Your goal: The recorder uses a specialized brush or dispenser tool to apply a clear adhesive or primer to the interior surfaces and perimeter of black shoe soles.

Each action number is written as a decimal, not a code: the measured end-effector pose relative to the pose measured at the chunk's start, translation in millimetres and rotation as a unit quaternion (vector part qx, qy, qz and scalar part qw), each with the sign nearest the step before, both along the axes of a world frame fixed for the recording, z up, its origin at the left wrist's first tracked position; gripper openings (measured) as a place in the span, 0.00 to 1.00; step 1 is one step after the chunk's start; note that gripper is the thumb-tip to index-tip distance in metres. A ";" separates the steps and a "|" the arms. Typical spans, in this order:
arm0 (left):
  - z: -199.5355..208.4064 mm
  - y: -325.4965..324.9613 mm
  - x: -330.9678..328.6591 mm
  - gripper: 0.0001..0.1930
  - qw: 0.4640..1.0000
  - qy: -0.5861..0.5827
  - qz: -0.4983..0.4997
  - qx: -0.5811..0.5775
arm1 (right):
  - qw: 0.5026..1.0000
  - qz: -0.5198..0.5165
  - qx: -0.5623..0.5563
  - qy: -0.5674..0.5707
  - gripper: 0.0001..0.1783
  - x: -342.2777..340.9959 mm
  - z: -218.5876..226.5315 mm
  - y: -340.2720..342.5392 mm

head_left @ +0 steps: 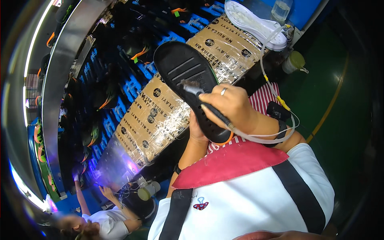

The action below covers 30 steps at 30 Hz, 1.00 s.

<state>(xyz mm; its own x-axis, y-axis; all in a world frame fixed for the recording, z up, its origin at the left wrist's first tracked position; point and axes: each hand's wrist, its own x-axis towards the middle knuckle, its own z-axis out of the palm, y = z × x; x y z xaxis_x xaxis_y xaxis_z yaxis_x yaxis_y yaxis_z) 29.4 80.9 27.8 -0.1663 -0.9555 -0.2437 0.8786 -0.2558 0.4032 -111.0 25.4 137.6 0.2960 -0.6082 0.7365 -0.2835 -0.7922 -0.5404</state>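
A black shoe sole is tilted over the bench edge, its inner side facing up, with grooves near the toe and small holes towards the heel. Around its near left edge my left hand is closed, the fingers mostly hidden beneath. My right hand grips the dark handle of a brush, and the bristles meet the middle of the sole or hover just over it. From the handle's rear a clear tube loops past my right wrist.
Printed cardboard covers the bench. A white shoe sole lies at its far right, beside a clear bottle and a lidded pot. Blue racks carrying dark shoe parts run along the left. Another person works at lower left.
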 end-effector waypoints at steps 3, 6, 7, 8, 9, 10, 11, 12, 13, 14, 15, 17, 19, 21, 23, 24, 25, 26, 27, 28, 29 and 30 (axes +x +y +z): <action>0.2 -2.0 -0.1 0.32 0.995 0.090 -0.031 0.012 | 0.997 0.076 0.012 0.007 0.13 1.1 -5.5 4.3; 1.2 -1.5 5.3 0.32 0.998 0.032 -0.022 -0.042 | 0.993 0.099 0.039 -0.056 0.13 -4.9 -3.1 2.0; 6.5 -4.1 3.0 0.32 0.999 0.002 -0.003 -0.034 | 0.995 0.063 0.032 -0.070 0.13 -6.8 -2.8 1.7; 7.4 -8.0 2.9 0.30 0.999 0.033 0.003 -0.031 | 0.998 0.029 0.033 -0.052 0.14 -10.1 -2.6 1.7; 13.1 -8.6 0.2 0.33 0.995 -0.095 0.028 0.006 | 0.998 0.030 0.034 -0.052 0.14 -9.0 -6.0 1.4; 10.5 -8.7 0.7 0.34 0.996 -0.092 0.020 0.007 | 0.999 0.012 0.032 -0.037 0.14 -8.1 -10.9 1.4; 5.4 -8.0 4.1 0.34 0.996 -0.089 0.015 0.008 | 0.999 -0.002 0.028 -0.022 0.14 -6.3 -12.7 1.5; -10.6 -5.7 13.2 0.35 1.000 -0.023 -0.010 -0.008 | 0.999 0.000 0.033 -0.015 0.14 -3.4 -9.4 5.8; -9.7 -8.0 14.7 0.36 0.998 0.045 -0.039 -0.022 | 0.998 0.025 0.062 0.008 0.12 -1.9 -10.6 9.9; 3.0 -10.8 4.8 0.38 0.989 -0.117 0.022 0.087 | 0.996 0.053 0.064 0.010 0.12 -1.5 -10.5 12.5; -6.6 -7.8 8.8 0.40 0.992 -0.122 0.018 0.030 | 0.994 0.082 0.066 0.012 0.12 -2.0 -10.1 13.7; -9.3 -13.8 16.4 0.39 0.997 -0.008 0.006 0.081 | 0.987 0.140 0.081 0.013 0.13 -7.1 -6.4 11.1; 0.5 -16.1 17.5 0.35 0.998 -0.045 0.053 0.003 | 0.986 0.116 0.096 -0.077 0.15 -8.5 -6.9 10.4; 2.2 -21.7 21.0 0.30 0.995 0.068 0.049 -0.050 | 0.993 0.057 0.076 -0.077 0.15 -10.0 -10.8 6.2; 3.1 -25.8 21.3 0.30 0.997 0.022 0.071 -0.033 | 0.993 0.055 0.084 -0.053 0.15 -9.1 -14.3 6.4; 2.4 -25.8 22.4 0.31 0.997 0.000 0.069 -0.035 | 0.995 0.058 0.078 -0.034 0.13 -5.0 -17.2 8.9; 1.0 -25.3 23.6 0.32 0.997 -0.022 0.066 -0.036 | 0.995 0.060 0.072 -0.014 0.11 -0.5 -18.1 13.0; -5.1 -28.1 23.0 0.30 0.995 -0.048 0.081 -0.016 | 0.993 0.094 0.078 -0.002 0.10 0.1 -15.9 16.0; -17.6 -22.9 29.4 0.33 0.996 -0.050 0.067 -0.044 | 0.988 0.131 0.076 -0.011 0.10 1.8 -15.3 16.7; -1.3 -28.1 23.2 0.34 0.997 0.003 0.046 -0.066 | 0.982 0.168 0.082 -0.034 0.13 -0.1 -15.0 14.6; 16.6 -32.6 18.3 0.35 0.994 0.054 0.027 -0.089 | 0.973 0.206 0.086 -0.058 0.15 -1.5 -12.3 13.0; 15.3 -34.7 20.9 0.35 0.994 0.054 0.027 -0.088 | 0.973 0.205 0.087 -0.059 0.15 -2.7 -11.0 12.2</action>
<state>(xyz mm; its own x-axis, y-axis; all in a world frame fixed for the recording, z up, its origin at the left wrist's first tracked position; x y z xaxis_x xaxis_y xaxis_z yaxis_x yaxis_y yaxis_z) 50.3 46.2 43.1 -0.1297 -0.9900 -0.0556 0.9296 -0.1409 0.3407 -113.6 37.5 126.7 0.4594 -0.5748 0.6772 0.1107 -0.7194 -0.6857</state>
